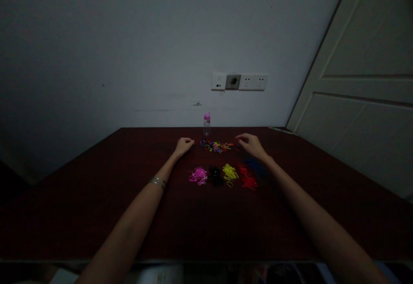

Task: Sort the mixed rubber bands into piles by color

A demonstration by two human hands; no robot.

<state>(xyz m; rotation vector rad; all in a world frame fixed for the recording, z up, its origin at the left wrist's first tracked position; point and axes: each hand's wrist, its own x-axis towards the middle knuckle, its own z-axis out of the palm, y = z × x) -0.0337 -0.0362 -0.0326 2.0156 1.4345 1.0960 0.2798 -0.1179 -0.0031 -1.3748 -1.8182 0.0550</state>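
A mixed heap of small coloured elastic bands [217, 146] lies toward the far side of the dark red table. Just left of that heap is my left hand [184, 145], its fingers drawn together in a pinch; anything between them is too small to see. My right hand [253, 145] is at the heap's right end, thumb and fingertips close together beside some red bands, their contents unclear. Nearer me lie piles sorted by colour: pink bands [198, 175], black bands [215, 175], yellow bands [230, 173], red bands [248, 179] and blue bands [256, 166], the last partly behind my right forearm.
A clear bottle with a pink cap [207, 125] stands behind the mixed heap, close to the wall. Wall sockets [239, 82] are above the table [97, 198]. A pale door [364, 90] is at the right. Blurred items show below the front edge.
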